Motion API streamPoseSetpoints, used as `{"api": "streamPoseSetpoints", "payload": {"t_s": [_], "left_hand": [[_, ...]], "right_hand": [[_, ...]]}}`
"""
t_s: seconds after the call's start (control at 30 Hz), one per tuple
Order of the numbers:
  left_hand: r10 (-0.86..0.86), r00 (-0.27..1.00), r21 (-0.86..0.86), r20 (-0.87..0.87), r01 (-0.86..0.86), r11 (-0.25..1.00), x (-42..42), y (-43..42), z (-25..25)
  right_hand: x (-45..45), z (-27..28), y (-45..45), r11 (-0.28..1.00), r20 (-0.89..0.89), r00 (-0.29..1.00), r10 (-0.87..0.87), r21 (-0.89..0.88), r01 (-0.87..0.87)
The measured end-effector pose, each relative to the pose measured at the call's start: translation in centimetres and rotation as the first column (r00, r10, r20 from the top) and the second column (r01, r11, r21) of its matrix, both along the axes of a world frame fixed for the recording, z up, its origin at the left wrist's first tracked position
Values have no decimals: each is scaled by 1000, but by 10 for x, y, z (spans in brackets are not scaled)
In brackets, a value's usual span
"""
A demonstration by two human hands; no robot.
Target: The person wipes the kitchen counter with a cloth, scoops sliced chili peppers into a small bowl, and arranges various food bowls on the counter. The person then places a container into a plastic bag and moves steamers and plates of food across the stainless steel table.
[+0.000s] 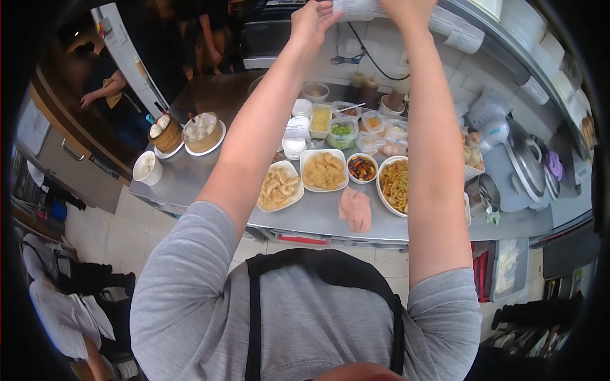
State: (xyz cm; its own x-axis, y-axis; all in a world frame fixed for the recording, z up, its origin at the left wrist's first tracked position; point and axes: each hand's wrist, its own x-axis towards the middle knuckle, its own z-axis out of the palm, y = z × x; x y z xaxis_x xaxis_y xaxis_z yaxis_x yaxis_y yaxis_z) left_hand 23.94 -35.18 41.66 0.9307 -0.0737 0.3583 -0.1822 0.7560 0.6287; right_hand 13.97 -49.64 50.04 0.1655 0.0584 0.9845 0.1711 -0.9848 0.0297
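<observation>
Currently, far L: white cup, pale contents; next, 2 bamboo steamers w/ white pcs.
Ctr-L dish: white dish, pale fried-looking pcs., on steel counter.
L hand: raised above counter, fingers part-spread at slip's L end; appears touching; whether pinched, can't tell.
Ctr dish: 2nd white dish, similar pcs.
Slip: paper slip, top of view, betw. both hands, well above food.
Under slip: crumpled pink cloth; small bowl, dark/red contents.
Noodle bowl: white, partly behind R forearm.
R hand: raised nr slip's R end; fingers cut off by frame, grip can't tell.
Far R: more slips; pot lid.
Step (judged): slip being handled, both arms up.
Next move (judged): calls for light fingertip hold, thin paper kept flat, sleeves clear of food.
</observation>
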Motion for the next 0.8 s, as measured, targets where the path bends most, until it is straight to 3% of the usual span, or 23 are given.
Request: {"api": "streamPoseSetpoints", "payload": {"t_s": [0.1,0.17,0.2,0.23,0.27,0.3,0.33,0.4,0.43,0.47,0.5,0.53,0.6,0.63,0.67,0.7,0.73,0.77,0.8], "left_hand": [[99,995,35,1,-99,994,-10,28,-15],[252,967,193,35,-254,948,-22,58,-38],[328,938,341,110,-345,874,-35,77,-47],[357,923,390,142,-384,837,-39,100,-61],[449,870,454,205,-491,743,-40,127,-78],[517,809,510,279,-581,634,-39,153,-94],[601,722,588,343,-664,461,-40,185,-109],[710,584,573,394,-760,307,-43,255,-146],[753,442,554,488,-823,124,-42,299,-170],[785,441,574,435,-807,135,-45,341,-190],[801,365,635,475,-772,-25,-53,382,-206],[808,307,770,502,-584,-256,-64,419,-218],[817,290,863,498,-258,-435,-75,502,-258],[744,375,804,554,-10,-594,-61,567,-304],[686,430,746,587,43,-665,-77,582,-306],[660,540,677,523,208,-707,-84,601,-311],[556,559,632,615,72,-771,-87,626,-337],[584,593,617,554,179,-767,-79,655,-362],[504,659,591,558,110,-799,-80,668,-373]], "right_hand": [[1,0,-1,997,-7,997,-74,11,74],[12,-3,-3,1000,-34,999,18,5,-18],[0,3,7,998,-141,989,-48,39,54],[31,6,-11,977,-6,986,-168,-136,165],[41,9,-20,948,31,967,-254,-191,256],[55,8,-31,959,-48,970,-238,-167,227],[59,6,-33,951,-10,966,-259,-180,253],[64,3,-38,939,53,958,-281,-193,286],[66,2,-39,937,74,957,-280,-198,289],[67,1,-39,938,71,960,-272,-201,281],[68,0,-39,935,90,956,-281,-198,294],[69,0,-39,930,108,949,-295,-196,311],[74,3,-40,904,111,928,-356,-210,372],[74,2,-43,874,118,903,-414,-225,431],[77,0,-45,937,100,956,-276,-194,291],[70,3,-38,821,98,854,-511,-240,519],[71,3,-41,830,97,865,-493,-245,501],[73,3,-49,848,124,890,-439,-269,456],[64,5,-39,923,139,964,-226,-287,258]]}}
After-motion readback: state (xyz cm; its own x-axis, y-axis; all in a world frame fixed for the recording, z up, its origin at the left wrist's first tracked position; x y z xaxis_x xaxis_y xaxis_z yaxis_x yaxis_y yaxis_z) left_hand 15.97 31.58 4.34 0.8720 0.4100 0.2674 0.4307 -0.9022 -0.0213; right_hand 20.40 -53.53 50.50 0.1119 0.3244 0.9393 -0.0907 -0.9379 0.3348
